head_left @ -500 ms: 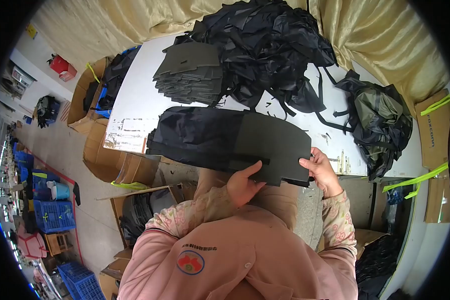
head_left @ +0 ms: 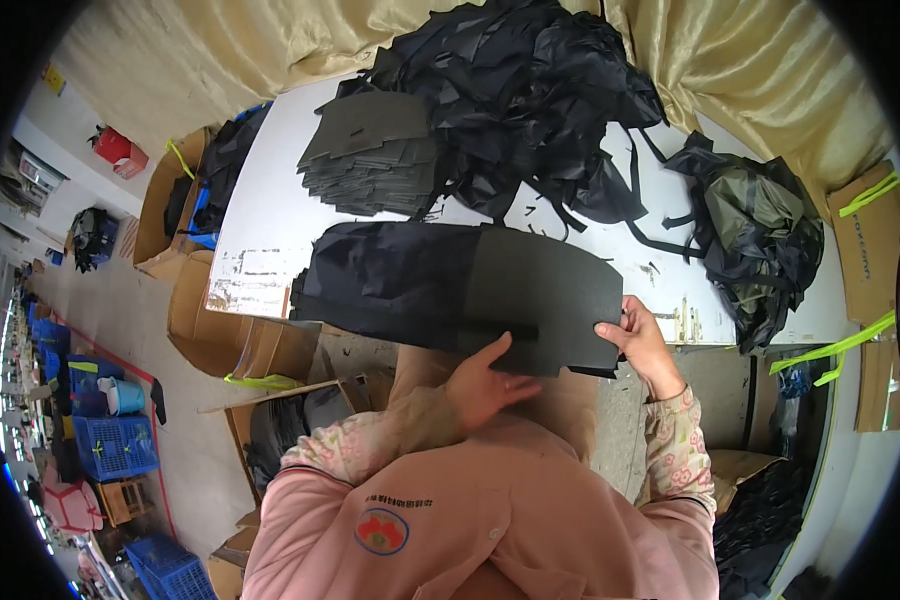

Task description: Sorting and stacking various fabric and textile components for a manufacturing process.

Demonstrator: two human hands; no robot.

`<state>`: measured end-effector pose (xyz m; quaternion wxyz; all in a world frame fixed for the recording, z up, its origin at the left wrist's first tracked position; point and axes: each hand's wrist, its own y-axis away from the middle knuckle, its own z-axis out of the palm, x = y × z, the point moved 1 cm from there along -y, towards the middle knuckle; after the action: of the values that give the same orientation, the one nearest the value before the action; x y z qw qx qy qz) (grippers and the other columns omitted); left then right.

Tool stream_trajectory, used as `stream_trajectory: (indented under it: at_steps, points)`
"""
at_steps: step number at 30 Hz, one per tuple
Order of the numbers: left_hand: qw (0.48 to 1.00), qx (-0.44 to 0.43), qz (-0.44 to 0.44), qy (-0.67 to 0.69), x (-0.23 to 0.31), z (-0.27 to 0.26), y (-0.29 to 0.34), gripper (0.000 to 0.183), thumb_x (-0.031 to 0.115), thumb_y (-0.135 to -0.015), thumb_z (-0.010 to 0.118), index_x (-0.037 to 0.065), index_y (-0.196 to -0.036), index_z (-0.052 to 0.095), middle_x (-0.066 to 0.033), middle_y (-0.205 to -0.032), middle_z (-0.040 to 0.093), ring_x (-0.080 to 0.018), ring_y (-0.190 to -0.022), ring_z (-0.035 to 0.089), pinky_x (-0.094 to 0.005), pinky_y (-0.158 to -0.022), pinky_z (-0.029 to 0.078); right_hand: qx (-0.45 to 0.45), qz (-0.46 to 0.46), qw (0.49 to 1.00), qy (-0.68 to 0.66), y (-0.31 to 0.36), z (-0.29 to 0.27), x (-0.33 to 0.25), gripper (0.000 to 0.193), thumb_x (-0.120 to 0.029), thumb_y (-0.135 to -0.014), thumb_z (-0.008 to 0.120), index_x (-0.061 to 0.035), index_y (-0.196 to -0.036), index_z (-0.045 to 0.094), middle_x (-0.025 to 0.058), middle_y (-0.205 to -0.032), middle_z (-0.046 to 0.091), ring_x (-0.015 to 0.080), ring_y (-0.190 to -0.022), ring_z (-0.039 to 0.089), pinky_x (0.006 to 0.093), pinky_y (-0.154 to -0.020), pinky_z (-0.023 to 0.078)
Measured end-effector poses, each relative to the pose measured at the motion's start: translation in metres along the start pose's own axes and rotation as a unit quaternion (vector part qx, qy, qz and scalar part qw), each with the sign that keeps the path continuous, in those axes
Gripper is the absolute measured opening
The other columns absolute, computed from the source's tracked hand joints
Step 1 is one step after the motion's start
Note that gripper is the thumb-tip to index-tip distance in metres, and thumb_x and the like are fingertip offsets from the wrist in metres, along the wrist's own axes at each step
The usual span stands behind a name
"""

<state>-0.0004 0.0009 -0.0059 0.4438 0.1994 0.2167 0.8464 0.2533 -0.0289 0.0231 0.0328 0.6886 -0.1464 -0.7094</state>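
Note:
A stiff dark grey panel [head_left: 550, 285] lies across the front of the table, its left part covered by a black fabric sleeve [head_left: 390, 275]. At the panel's right end my right hand [head_left: 645, 345] pinches the edge, thumb on top. My left hand [head_left: 485, 388] is by the lower edge near the middle, fingers apart and holding nothing; I cannot tell whether it touches the panel. Beyond the sleeve stands a stack of similar grey panels [head_left: 370, 150]. Beside that stack rises a large heap of black fabric pieces [head_left: 530, 100] with straps.
A black and olive fabric bundle [head_left: 760, 220] rests at the right of the white table [head_left: 255, 215]. Cardboard boxes [head_left: 205, 315] stand along its left side, and an open box [head_left: 235, 420] of dark pieces sits below. Gold curtains [head_left: 750, 70] hang behind. Blue crates [head_left: 115, 445] stand on the floor further left.
My left hand has dropped slightly away from the panel's lower edge and its fingers have spread. My right hand keeps its hold at the right end. The view has shifted a little.

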Motion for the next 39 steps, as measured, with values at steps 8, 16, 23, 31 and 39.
stream_trajectory:
  at_steps: [8, 16, 23, 31, 39]
  points:
    - [0.534, -0.262, 0.266, -0.759, 0.031, 0.012, 0.030, 0.041, 0.030, -0.090, 0.060, 0.007, -0.123, 0.055, -0.0156, -0.124, 0.058, -0.0316, -0.119, 0.052, -0.0433, -0.104, 0.037, 0.035, 0.055, 0.978, 0.198, -0.030, -0.047, -0.003, 0.027, -0.021, -0.085, 0.070, -0.0004, -0.100, 0.060, 0.0026, -0.072, 0.061, 0.0074, -0.058, 0.054, 0.0217, -0.052, 0.045]
    - [0.198, -0.138, 0.313, -0.919, 0.019, -0.011, -0.019, 0.090, 0.043, -0.073, 0.071, 0.022, -0.148, 0.026, -0.0149, -0.154, 0.017, -0.0383, -0.142, 0.012, -0.0671, -0.106, 0.013, 0.044, -0.165, 0.919, 0.355, -0.213, -0.040, -0.004, 0.029, -0.027, -0.078, 0.073, -0.0084, -0.099, 0.069, 0.0173, -0.108, 0.064, 0.0307, -0.107, 0.057, 0.0356, -0.091, 0.045]
    - [0.217, -0.152, 0.266, -0.927, 0.021, -0.004, -0.015, 0.080, 0.043, -0.083, 0.063, 0.023, -0.149, 0.022, -0.0135, -0.156, 0.012, -0.0368, -0.144, 0.008, -0.0672, -0.106, 0.009, 0.128, -0.143, 0.881, 0.432, -0.285, -0.013, -0.006, 0.033, -0.024, -0.079, 0.070, -0.0071, -0.107, 0.068, 0.0195, -0.116, 0.061, 0.0349, -0.113, 0.054, 0.0392, -0.096, 0.043]
    - [0.384, -0.177, 0.293, -0.858, 0.049, 0.008, -0.009, 0.079, 0.037, -0.083, 0.066, 0.017, -0.148, 0.026, -0.0169, -0.153, 0.019, -0.0366, -0.142, 0.016, -0.0571, -0.111, 0.014, 0.147, -0.391, 0.863, 0.284, -0.245, 0.006, -0.147, 0.017, -0.004, -0.075, 0.070, -0.0005, -0.091, 0.068, 0.0147, -0.086, 0.067, 0.0270, -0.078, 0.066, 0.0324, -0.074, 0.051]
    - [0.511, -0.074, 0.532, -0.671, 0.137, 0.069, -0.009, 0.045, 0.009, -0.081, 0.068, 0.002, -0.123, 0.053, -0.0146, -0.119, 0.056, -0.0277, -0.109, 0.056, -0.0341, -0.096, 0.043, 0.153, -0.546, 0.773, 0.286, -0.154, 0.026, -0.294, 0.013, -0.009, -0.083, 0.064, 0.0002, -0.091, 0.066, 0.0134, -0.087, 0.066, 0.0242, -0.082, 0.064, 0.0316, -0.075, 0.050]
